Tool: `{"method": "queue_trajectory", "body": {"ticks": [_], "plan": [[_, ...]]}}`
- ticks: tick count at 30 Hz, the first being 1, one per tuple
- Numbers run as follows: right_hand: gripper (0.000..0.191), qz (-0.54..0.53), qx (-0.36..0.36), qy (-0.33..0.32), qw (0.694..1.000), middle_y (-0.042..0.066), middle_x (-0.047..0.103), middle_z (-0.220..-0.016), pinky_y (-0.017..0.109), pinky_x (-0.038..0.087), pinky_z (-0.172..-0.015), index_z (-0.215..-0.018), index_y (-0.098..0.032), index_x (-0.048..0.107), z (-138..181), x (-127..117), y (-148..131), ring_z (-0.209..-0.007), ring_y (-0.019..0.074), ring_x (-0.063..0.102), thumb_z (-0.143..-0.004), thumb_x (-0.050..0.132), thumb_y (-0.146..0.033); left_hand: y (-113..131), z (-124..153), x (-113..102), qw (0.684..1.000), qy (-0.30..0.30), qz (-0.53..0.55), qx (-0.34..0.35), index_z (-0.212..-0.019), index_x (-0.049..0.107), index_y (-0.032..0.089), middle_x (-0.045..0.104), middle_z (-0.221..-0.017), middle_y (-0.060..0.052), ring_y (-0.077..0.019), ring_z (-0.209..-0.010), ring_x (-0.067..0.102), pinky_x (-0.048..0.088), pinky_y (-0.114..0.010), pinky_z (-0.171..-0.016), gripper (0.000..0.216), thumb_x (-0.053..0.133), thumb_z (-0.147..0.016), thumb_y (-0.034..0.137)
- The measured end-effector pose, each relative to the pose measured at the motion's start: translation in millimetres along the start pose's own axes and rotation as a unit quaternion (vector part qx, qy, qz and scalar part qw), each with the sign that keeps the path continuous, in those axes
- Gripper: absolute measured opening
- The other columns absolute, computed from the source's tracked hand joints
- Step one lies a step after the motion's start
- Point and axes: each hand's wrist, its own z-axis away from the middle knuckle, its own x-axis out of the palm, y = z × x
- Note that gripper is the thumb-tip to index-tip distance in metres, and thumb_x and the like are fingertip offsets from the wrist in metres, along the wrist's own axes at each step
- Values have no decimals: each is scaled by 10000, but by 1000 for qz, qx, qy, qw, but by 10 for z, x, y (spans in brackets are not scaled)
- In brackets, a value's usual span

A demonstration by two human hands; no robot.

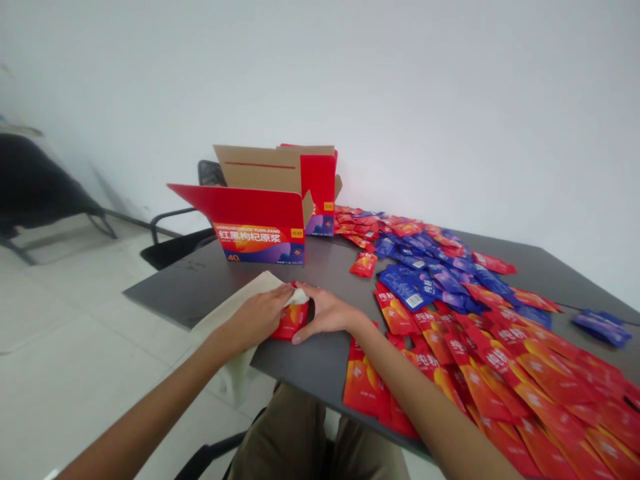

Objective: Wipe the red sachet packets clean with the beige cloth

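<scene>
A red sachet [291, 319] lies on the dark grey table [330, 267] in front of me. My left hand [257, 317] is closed on a white cloth [299, 297] and presses it onto the sachet's top. My right hand [327, 313] rests beside the sachet, fingers curled against its right edge, holding it in place. A beige cloth [235, 307] lies under my left hand and hangs over the table's near edge.
An open red cardboard box [260, 230] with printed characters stands at the table's far left. A big spread of red sachets [525, 380] and blue sachets [425, 273] covers the right half. One red sachet [363, 265] lies apart. A black chair [175, 243] stands behind.
</scene>
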Motion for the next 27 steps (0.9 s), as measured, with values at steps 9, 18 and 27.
{"method": "queue_trajectory", "body": {"ticks": [9, 18, 27], "plan": [[1165, 8, 9, 5, 1000, 144, 379, -1488, 435, 244, -1158, -1437, -169, 347, -11, 19, 28, -1371, 304, 370, -440, 849, -503, 48, 12, -19, 1000, -7, 8, -1, -1349, 434, 95, 496, -1397, -147, -199, -1299, 460, 350, -343, -1094, 540, 343, -821, 31], [1190, 38, 13, -5, 999, 165, 392, -1477, 443, 255, -1152, -1433, -151, 352, -10, -3, -34, -1362, 318, 379, -421, 841, -540, 83, 80, 20, 999, 2, 12, 50, -1373, 403, 110, 455, -1436, -130, -197, -1327, 421, 329, -355, -1111, 566, 358, -814, 40], [1136, 26, -7, 0, 1000, 136, 453, -1441, 439, 283, -1135, -1409, -187, 393, -11, 7, -15, -1334, 311, 423, -416, 860, -478, 121, 108, 41, 996, -10, 4, 94, -1365, 408, 92, 443, -1443, -139, -205, -1356, 375, 317, -368, -1121, 574, 362, -796, 34]]}}
